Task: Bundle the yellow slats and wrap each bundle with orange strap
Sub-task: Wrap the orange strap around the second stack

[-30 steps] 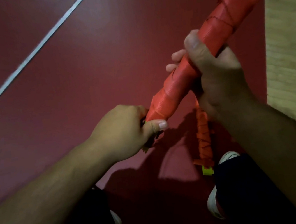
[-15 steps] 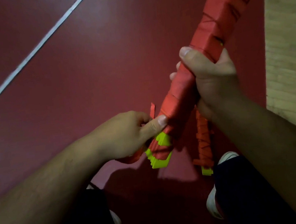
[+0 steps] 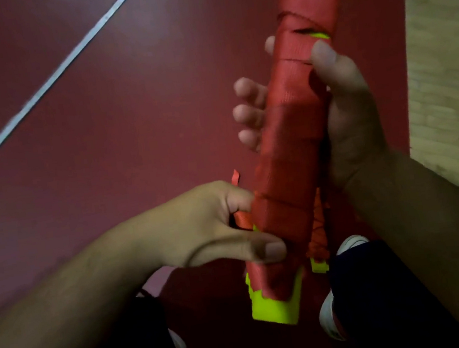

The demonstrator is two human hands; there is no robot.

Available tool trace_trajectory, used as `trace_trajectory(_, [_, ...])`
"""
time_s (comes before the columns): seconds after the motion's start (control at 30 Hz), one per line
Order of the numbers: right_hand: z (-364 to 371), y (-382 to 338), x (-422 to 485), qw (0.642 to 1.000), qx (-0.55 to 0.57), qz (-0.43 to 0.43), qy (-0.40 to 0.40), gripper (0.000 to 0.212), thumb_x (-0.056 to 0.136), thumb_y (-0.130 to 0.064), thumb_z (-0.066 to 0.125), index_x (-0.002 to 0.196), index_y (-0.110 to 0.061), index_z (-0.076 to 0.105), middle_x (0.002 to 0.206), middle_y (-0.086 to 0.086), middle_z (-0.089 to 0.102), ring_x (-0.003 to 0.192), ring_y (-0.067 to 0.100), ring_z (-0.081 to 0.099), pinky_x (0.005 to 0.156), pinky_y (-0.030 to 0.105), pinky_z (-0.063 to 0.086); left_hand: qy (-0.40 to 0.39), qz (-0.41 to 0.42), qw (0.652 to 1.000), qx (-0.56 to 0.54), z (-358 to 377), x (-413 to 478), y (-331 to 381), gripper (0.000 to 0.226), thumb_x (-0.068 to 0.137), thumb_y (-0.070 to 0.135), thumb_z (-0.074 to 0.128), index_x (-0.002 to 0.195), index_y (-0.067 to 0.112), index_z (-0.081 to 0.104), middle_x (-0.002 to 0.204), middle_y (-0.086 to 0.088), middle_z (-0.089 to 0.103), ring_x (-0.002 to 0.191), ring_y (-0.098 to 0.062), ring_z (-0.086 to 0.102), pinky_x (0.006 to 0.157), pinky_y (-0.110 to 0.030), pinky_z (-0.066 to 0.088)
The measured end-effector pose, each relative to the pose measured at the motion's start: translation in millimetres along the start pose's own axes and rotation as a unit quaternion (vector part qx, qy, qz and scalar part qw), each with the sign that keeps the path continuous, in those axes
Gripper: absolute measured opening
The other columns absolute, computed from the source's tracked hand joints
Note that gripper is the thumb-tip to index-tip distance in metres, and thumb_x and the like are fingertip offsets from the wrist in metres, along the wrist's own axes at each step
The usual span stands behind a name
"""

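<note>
Fingers (image 3: 249, 112) of the right hand (image 3: 352, 116) curl around the strap-wrapped bundle (image 3: 293, 136), held nearly upright over the red floor (image 3: 100, 132), while the left hand (image 3: 200, 224) pinches the loose orange strap (image 3: 243, 218) beside the bundle's yellow slats (image 3: 275, 308).

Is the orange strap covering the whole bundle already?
No, yellow slats poke out bare below the orange strap at the bundle's near end.

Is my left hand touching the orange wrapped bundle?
Touching. The head view shows the left hand with its thumb pressed flat across the bundle near its lower end.
</note>
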State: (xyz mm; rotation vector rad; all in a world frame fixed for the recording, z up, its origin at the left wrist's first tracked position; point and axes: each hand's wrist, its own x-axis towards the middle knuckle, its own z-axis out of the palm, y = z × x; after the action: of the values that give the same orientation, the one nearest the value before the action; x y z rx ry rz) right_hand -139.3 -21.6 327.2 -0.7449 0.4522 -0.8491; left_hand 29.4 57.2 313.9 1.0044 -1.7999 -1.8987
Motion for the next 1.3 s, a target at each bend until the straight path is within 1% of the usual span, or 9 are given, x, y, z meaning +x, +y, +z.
trace_trajectory(0.13, [-3.4,4.8,2.2,0.998,-0.038,0.024,0.054,0.015,0.081,-0.017,0.058,0.078,-0.022,0.072,0.075,0.007,0.058,0.062,0.018,0.056,0.062,0.035,0.053,0.019,-0.033,0.997,0.069,-1.5,3.3,-7.8,0.016,0.092,0.028,0.067,0.083,0.015,0.070,0.070,0.009,0.063,0.067,0.002,0.054,0.064,-0.015,0.043])
trace_trajectory(0.23, [-4.5,10.4,5.4,0.984,-0.099,-0.011,0.145,0.013,0.084,-0.007,0.060,0.093,-0.015,0.056,0.076,0.010,0.059,0.059,0.022,0.056,0.059,0.038,0.054,0.068,-0.089,0.972,0.207,-7.2,4.6,-17.4,0.043,0.088,0.055,0.063,0.082,0.012,0.067,0.067,-0.010,0.059,0.056,-0.004,0.045,0.055,-0.021,0.040])
trace_trajectory(0.47, [-4.1,18.1,13.2,0.936,-0.182,-0.085,0.289,0.022,0.088,-0.002,0.062,0.102,-0.011,0.048,0.075,0.011,0.059,0.053,0.021,0.058,0.055,0.038,0.055,0.148,-0.142,0.912,0.354,8.8,7.2,-11.2,0.066,0.073,0.088,0.037,0.082,0.026,0.057,0.065,0.001,0.062,0.059,-0.011,0.057,0.060,-0.036,0.048])
trace_trajectory(0.6, [-2.2,23.1,13.8,0.930,-0.196,-0.090,0.298,0.027,0.086,-0.008,0.067,0.106,-0.010,0.049,0.076,0.011,0.060,0.054,0.023,0.059,0.056,0.040,0.055,0.191,-0.108,0.874,0.434,12.7,10.4,-17.1,0.057,0.072,0.086,0.043,0.076,0.029,0.049,0.060,0.001,0.057,0.055,-0.010,0.051,0.055,-0.034,0.043])
trace_trajectory(0.73, [0.6,7.4,8.6,0.979,-0.090,-0.051,0.177,0.026,0.082,-0.030,0.061,0.102,-0.015,0.057,0.075,0.010,0.062,0.059,0.024,0.061,0.065,0.040,0.055,0.093,0.006,0.965,0.244,6.4,4.9,-8.3,0.028,0.084,0.055,0.064,0.067,0.036,0.053,0.058,0.008,0.055,0.053,0.001,0.049,0.054,-0.020,0.037])
trace_trajectory(0.83, [3.0,-0.7,3.7,0.993,-0.034,-0.004,0.114,0.019,0.087,-0.032,0.057,0.094,-0.017,0.066,0.073,0.004,0.064,0.061,0.019,0.063,0.065,0.035,0.058,0.039,0.027,0.993,0.111,11.4,2.2,-3.8,0.027,0.087,0.033,0.071,0.065,0.034,0.054,0.057,0.014,0.051,0.055,0.008,0.045,0.056,-0.014,0.037])
trace_trajectory(0.93, [3.1,2.7,5.1,0.985,-0.080,-0.002,0.156,0.011,0.093,-0.024,0.059,0.098,-0.016,0.053,0.071,0.004,0.059,0.054,0.017,0.058,0.055,0.032,0.055,0.049,0.015,0.982,0.179,6.0,2.1,-9.6,0.028,0.090,0.049,0.067,0.068,0.034,0.058,0.059,0.010,0.054,0.056,0.004,0.047,0.056,-0.019,0.039])
trace_trajectory(1.07, [-3.1,11.4,10.3,0.959,-0.153,-0.024,0.236,0.017,0.091,-0.017,0.065,0.100,-0.014,0.051,0.071,0.008,0.056,0.052,0.020,0.056,0.053,0.036,0.053,0.064,-0.048,0.947,0.310,-8.6,-0.8,-21.1,0.065,0.081,0.076,0.051,0.076,0.012,0.060,0.063,-0.009,0.053,0.060,-0.026,0.049,0.058,-0.042,0.045])
trace_trajectory(1.3, [-14.9,21.0,18.7,0.895,-0.265,-0.086,0.347,0.035,0.062,-0.043,0.082,0.085,-0.027,0.061,0.081,0.007,0.068,0.076,0.038,0.070,0.069,0.058,0.059,0.109,-0.134,0.910,0.377,4.8,4.9,-13.9,0.081,0.070,0.092,0.032,0.083,0.016,0.058,0.065,-0.005,0.061,0.058,-0.015,0.056,0.058,-0.038,0.047])
